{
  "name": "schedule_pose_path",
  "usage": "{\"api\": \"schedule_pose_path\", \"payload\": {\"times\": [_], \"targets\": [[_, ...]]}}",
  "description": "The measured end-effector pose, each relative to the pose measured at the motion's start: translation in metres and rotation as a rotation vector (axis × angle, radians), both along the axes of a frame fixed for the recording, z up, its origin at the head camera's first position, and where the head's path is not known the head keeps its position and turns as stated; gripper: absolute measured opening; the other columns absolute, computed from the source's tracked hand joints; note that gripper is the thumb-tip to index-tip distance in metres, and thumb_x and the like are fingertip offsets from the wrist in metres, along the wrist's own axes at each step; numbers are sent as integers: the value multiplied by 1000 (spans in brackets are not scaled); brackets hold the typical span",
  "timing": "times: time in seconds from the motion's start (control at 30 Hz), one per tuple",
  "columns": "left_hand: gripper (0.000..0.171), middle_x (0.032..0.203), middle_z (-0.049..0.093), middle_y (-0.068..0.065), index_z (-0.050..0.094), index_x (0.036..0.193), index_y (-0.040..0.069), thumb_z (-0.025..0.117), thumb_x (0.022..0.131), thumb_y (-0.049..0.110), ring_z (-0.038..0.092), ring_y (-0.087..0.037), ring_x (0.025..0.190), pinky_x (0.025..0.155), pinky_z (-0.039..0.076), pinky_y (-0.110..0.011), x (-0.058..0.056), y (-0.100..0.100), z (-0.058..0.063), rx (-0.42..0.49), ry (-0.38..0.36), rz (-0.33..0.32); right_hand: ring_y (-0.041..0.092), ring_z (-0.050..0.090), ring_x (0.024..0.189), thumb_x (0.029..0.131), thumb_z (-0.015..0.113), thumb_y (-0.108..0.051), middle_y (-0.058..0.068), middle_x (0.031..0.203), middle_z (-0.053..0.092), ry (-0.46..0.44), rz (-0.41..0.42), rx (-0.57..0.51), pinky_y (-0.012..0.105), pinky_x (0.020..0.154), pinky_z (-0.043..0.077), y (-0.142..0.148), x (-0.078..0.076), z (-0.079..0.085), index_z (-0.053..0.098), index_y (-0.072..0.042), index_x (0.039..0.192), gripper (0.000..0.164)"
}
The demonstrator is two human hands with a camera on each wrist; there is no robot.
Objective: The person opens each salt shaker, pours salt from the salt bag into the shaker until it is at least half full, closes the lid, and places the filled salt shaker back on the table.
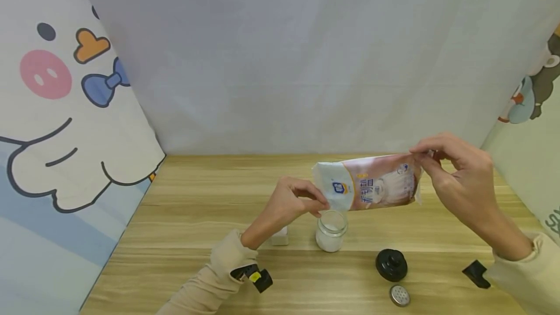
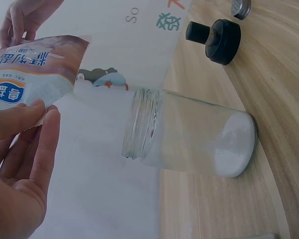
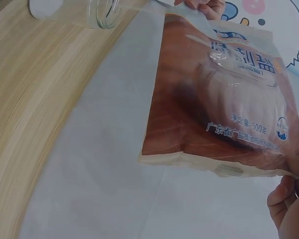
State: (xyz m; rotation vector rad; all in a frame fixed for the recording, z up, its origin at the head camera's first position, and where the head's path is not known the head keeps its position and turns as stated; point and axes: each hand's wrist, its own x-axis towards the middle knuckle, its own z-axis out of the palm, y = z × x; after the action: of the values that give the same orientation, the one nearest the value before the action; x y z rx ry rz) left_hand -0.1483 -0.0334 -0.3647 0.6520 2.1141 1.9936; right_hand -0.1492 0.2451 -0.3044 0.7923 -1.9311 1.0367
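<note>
A brown and white bag of salt [image 1: 379, 186] is held up by both hands, tilted with its pale end lower toward the glass jar. My left hand [image 1: 290, 198] pinches the pale end's lower corner, just above the jar's mouth. My right hand [image 1: 463, 179] pinches an upper corner at the bag's brown end, higher up. Upright on the table, the open glass jar [image 1: 330, 232] has a layer of white salt [image 2: 235, 144] at its bottom. In the right wrist view the bag [image 3: 224, 99] fills the middle, with the right fingers [image 3: 284, 199] at one corner.
A black lid [image 1: 391, 265] with a knob lies right of the jar on the wooden table [image 1: 183, 256]. Nearer to me is a perforated metal shaker cap [image 1: 400, 295]. A white block-shaped object [image 1: 280, 237] sits left of the jar, partly behind the left wrist.
</note>
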Motion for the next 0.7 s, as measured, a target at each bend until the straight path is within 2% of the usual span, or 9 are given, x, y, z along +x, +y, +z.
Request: {"api": "schedule_pose_path", "payload": {"times": [0.17, 0.43, 0.7], "targets": [[5, 84, 70, -13, 70, 75, -4, 69, 77, -9, 66, -18, 69, 65, 57, -52, -1, 0, -1, 0, -1, -3, 4, 48, 68, 70, 60, 25, 6, 76, 63, 5, 11, -9, 12, 62, 40, 0, -1, -1, 68, 7, 79, 22], [4, 84, 70, -14, 70, 77, -6, 68, 78, -9, 66, -18, 68, 63, 59, -46, -3, 1, -3, -9, 8, -10, 4, 49, 69, 71, 59, 25, 6, 76, 62, 9, 10, -16, 12, 62, 41, 0, -2, -2, 68, 7, 78, 22], [1, 84, 70, -14, 70, 78, -8, 69, 78, -8, 66, -19, 68, 64, 58, -49, -3, 1, -5, -17, 23, -13, 4, 49, 69, 71, 60, 25, 10, 76, 63, 12, 7, -11, 12, 62, 41, 0, -3, -4, 67, 7, 78, 20]]}}
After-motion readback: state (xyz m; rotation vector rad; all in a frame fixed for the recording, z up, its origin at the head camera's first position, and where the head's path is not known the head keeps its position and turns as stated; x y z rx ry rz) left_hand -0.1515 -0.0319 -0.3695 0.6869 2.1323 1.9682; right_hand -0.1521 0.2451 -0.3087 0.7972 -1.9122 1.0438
